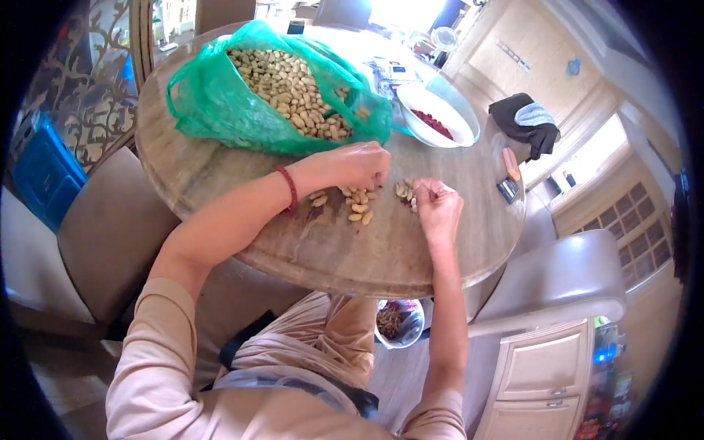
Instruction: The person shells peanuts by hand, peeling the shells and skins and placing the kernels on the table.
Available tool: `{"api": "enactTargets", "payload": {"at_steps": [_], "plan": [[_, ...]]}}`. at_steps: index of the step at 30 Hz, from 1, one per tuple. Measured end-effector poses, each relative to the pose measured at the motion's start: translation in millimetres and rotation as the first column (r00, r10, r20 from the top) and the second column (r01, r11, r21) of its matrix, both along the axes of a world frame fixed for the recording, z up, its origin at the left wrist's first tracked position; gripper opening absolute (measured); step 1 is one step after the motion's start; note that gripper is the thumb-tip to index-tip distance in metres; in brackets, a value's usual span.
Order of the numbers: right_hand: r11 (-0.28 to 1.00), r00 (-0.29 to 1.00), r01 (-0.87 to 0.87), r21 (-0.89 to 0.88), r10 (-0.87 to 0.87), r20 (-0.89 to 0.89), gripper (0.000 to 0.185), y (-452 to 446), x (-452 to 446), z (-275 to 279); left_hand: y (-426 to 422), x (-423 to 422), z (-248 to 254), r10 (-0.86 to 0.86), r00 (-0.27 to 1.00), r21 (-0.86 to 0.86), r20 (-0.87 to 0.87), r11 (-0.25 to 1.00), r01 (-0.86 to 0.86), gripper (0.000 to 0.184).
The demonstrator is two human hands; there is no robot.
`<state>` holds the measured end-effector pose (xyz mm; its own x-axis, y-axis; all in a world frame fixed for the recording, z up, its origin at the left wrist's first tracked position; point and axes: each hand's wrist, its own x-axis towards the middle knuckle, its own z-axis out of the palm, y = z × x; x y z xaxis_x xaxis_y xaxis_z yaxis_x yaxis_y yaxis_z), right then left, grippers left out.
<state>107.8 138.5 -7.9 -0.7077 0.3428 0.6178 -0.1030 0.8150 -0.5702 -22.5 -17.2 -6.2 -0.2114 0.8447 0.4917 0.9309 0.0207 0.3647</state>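
Note:
My left hand (pixel 364 166) is closed above the table, its fingers curled down just behind a small pile of unshelled peanuts (pixel 359 207). Whatever those fingers hold is hidden. To the right, my right hand (pixel 440 211) is closed with thumb and fingertips pinched together; I cannot make out what is between them. Beside its fingertips lies a second small cluster of peanuts or shells (pixel 402 191). Beyond my left arm, a green plastic bag (pixel 202 106) gapes open, full of peanuts (pixel 286 92). At the back right, a white bowl (pixel 411 103) contains red peanut kernels (pixel 433 125).
The round table (pixel 323 253) has its near edge below my forearms. Under it, a lined bin (pixel 419 334) holds shells. Chairs stand left (pixel 103 227) and right (pixel 565 275). Small items (pixel 507 191) lie near the table's right edge, with dark cloth (pixel 517 121) behind.

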Motion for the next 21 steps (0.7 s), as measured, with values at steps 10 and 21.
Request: {"api": "enactTargets", "payload": {"at_steps": [10, 21], "plan": [[0.968, 0.985, -0.174, -0.183, 0.171, -0.029, 0.016, -6, 3, 3, 9, 5, 16, -0.285, 0.573, 0.342, 0.769, 0.940, 0.009, 0.012], [0.834, 0.924, -0.371, -0.409, 0.288, -0.251, 0.013, -5, 1, 1, 12, 23, 15, -0.341, 0.480, 0.341, 0.808, 0.936, 0.092, 0.012]]}}
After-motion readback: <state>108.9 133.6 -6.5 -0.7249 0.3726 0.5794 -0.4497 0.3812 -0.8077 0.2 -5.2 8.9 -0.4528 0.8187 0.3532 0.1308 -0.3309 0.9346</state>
